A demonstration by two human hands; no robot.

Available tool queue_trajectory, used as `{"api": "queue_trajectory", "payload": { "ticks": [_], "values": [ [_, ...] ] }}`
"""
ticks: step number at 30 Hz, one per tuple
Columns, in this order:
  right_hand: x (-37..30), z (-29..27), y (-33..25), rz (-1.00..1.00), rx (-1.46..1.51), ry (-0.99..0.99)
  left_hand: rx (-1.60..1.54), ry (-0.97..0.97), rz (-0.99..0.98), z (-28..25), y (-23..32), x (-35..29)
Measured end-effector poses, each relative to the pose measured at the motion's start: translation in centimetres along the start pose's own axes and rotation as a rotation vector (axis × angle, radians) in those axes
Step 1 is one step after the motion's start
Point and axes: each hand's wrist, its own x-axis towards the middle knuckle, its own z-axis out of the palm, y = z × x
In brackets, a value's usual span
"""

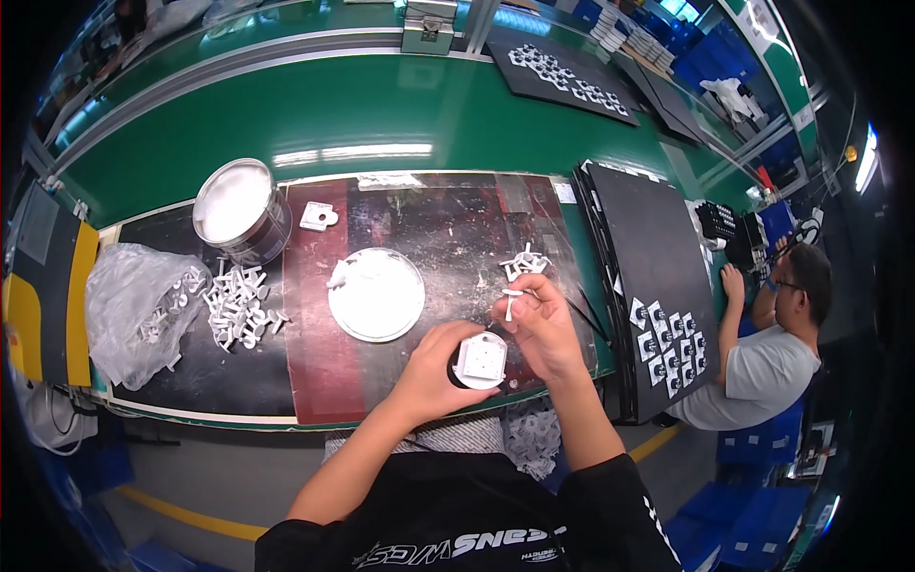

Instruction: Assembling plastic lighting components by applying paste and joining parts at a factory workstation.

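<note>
My left hand (431, 378) is closed around a white plastic housing (482, 360) with a rounded edge, a dark rim showing beneath it. The housing is held low at the bench's near edge. Just right of it, my right hand (546, 334) pinches a small white T-shaped plastic piece (511, 301) between thumb and fingers, apart from the housing. Behind that hand lies a small heap of similar white pieces (526, 261). Left of the hands sits a round dish (378, 336) coated with white material.
On the left stand a can (267, 238) of white material, a larger heap of white pieces (240, 303) and a clear plastic bag (129, 315). A white part (318, 216) lies behind. Stacked black boards (648, 248) carry white parts at right, near a co-worker (772, 353).
</note>
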Motion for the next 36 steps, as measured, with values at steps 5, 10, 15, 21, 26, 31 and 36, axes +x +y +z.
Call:
{"api": "queue_trajectory", "payload": {
  "ticks": [5,10,15,21,26,31,36],
  "values": [
    [-0.6,-0.7,1.0,-0.052,-0.108,0.087,-0.099,-0.038,-0.156,-0.2,-0.1,-0.3],
    [-1.0,-1.0,2.3,-0.094,-0.174,0.140,-0.283,-0.035,-0.236,0.4,-1.1,-0.4],
    [-1.0,-0.4,2.6,-0.085,-0.220,0.164,-0.392,-0.055,-0.288,0.1,-0.9,-0.3],
    [-0.5,-0.1,2.5,-0.071,-0.320,0.155,-0.406,-0.071,-0.285,-0.1,-0.6,-0.3],
    [-0.5,0.2,2.4,-0.030,-0.322,0.146,-0.408,-0.068,-0.274,-0.1,-0.6,-0.3],
    [-0.6,0.2,2.0,-0.012,-0.315,0.145,-0.432,-0.067,-0.279,-0.1,-0.7,-0.3],
    [-0.5,0.1,2.0,-0.001,-0.331,0.136,-0.395,-0.078,-0.279,-0.2,-0.6,-0.2]
  ]
}}
